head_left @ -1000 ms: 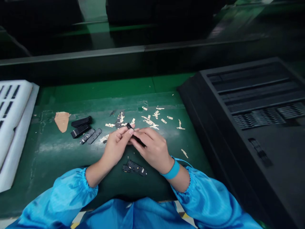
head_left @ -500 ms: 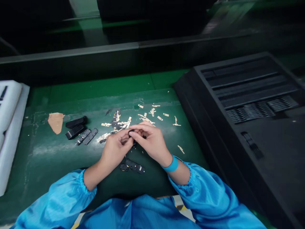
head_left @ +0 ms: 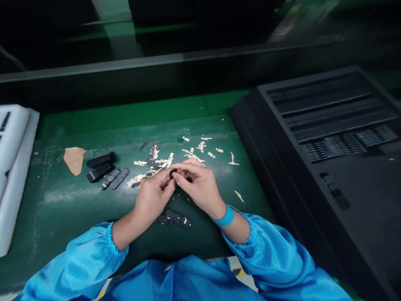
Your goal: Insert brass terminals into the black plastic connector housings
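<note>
The left hand [head_left: 152, 194] and right hand [head_left: 200, 184] are pinching a small black part [head_left: 173, 172], which is sitting within their joined grip, mostly hidden. Black modules [head_left: 177, 218] are lying nearer on the green tabletop [head_left: 75, 213]; pale flat strips [head_left: 211, 154] are lying beyond.

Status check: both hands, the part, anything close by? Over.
Left hand and right hand pinching black part. Pale strips scattered beyond. Dark pieces lie nearer the body.

Left hand [head_left: 151, 193] and right hand [head_left: 202, 184] grip a small black part [head_left: 172, 173] above the green tabletop [head_left: 72, 209]. Pale flat pieces [head_left: 219, 150] lie scattered beyond; dark components [head_left: 178, 219] rest nearer; black tray [head_left: 372, 200] at right.
</note>
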### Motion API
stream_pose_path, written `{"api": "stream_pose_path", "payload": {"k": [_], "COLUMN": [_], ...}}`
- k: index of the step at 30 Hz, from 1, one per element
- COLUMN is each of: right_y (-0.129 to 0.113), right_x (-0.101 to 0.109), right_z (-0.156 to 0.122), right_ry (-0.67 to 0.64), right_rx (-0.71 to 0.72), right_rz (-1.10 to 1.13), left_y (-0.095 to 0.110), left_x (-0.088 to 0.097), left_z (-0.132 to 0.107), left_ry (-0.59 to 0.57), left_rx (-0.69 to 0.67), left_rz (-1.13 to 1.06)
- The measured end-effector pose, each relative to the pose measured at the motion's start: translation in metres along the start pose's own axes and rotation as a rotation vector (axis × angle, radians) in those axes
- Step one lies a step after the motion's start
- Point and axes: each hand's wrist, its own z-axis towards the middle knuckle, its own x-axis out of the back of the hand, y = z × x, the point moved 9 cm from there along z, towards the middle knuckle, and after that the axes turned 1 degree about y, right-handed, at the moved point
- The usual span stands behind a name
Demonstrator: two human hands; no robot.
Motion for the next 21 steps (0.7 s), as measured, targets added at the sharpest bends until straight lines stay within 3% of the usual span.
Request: {"api": "stream_pose_path", "payload": {"k": [3, 6, 15, 21], "right_y": [-0.003, -0.008, -0.003, 0.001], "right_x": [-0.002, -0.003, -0.002, 0.000], "right_z": [-0.002, -0.005, 0.000, 0.003], "right_ry": [0.019, 0.057, 0.025, 0.023], "right_rx": [0.007, 0.045, 0.032, -0.032], "right_rz": [-0.022, -0.106, -0.031, 0.003], "left_y": [0.007, 0.009, -0.003, -0.004], "left_x": [0.003, 0.005, 0.001, -0.003], "left_z": [-0.002, -0.004, 0.006, 0.006], "left_ry": [0.058, 0.081, -0.028, -0.097], "left_rx": [-0.085, -0.122, 0.035, 0.056], "left_rz": [0.209, 0.248, -0.175, -0.253]}}
